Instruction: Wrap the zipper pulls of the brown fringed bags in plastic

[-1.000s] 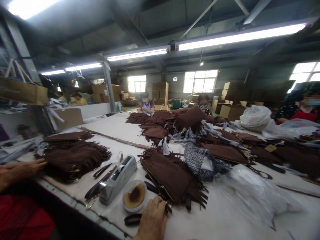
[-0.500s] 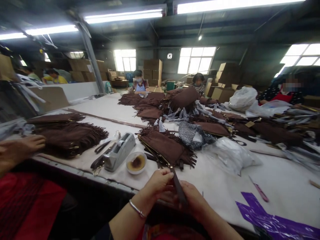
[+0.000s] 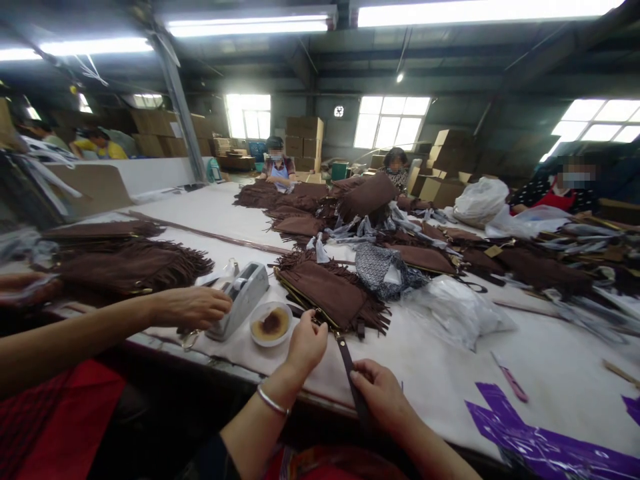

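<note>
Gripping the dark strap point(image 3: 350, 373), the right hand point(image 3: 383, 397) closes its fingers low on it while the left hand point(image 3: 306, 343) pinches its top by the fringed bag point(image 3: 327, 293) at the counter's point(image 3: 440, 373) near edge. Strap looks light, limp; best held near the ends.

The bag point(image 3: 327, 293) lies on the table point(image 3: 550, 363), in front of the person. The bowl point(image 3: 271, 325) sits just left of it, and the tape holder point(image 3: 243, 300) is left of the bowl. A plastic bag point(image 3: 457, 310) lies to the right. A pile of bags point(image 3: 130, 263) lies far left
</note>
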